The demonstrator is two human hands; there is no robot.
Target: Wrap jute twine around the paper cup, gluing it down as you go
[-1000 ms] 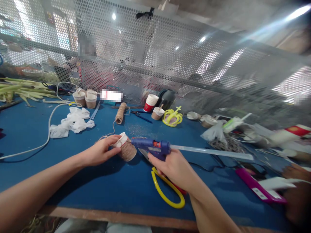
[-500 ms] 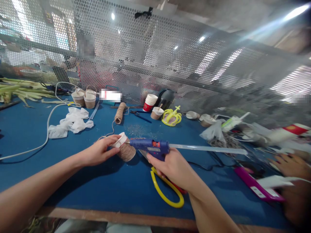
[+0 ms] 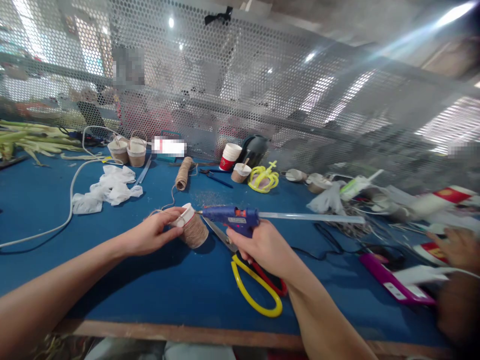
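Observation:
My left hand [image 3: 159, 231] is closed on the white rim of a paper cup [image 3: 195, 232] whose side is wound with brown twine. The cup lies tilted, its base toward the lower right. In my right hand [image 3: 262, 245] is a blue glue gun [image 3: 230, 216], gripped by its handle, with a long clear glue stick [image 3: 311, 216] poking out of the back. The nozzle is at the cup's side near the rim; whether it touches I cannot tell. Scissors [image 3: 258, 285] with yellow and red handles lie under my right hand. A twine roll [image 3: 183, 174] stands behind the cup.
On the left are crumpled white plastic [image 3: 108, 187] and a white cable [image 3: 73, 200]. Twine-wrapped cups [image 3: 137, 152], pliers [image 3: 217, 177] and a yellow crown-shaped piece [image 3: 263, 178] line the back. A purple box [image 3: 393, 280] and another person's hand [image 3: 459, 247] are at right.
The glue gun has moved slightly up and left along the cup, uncovering more of the scissors. My left hand keeps its hold. The other person's hand has shifted, with a red-and-white cup now beneath it.

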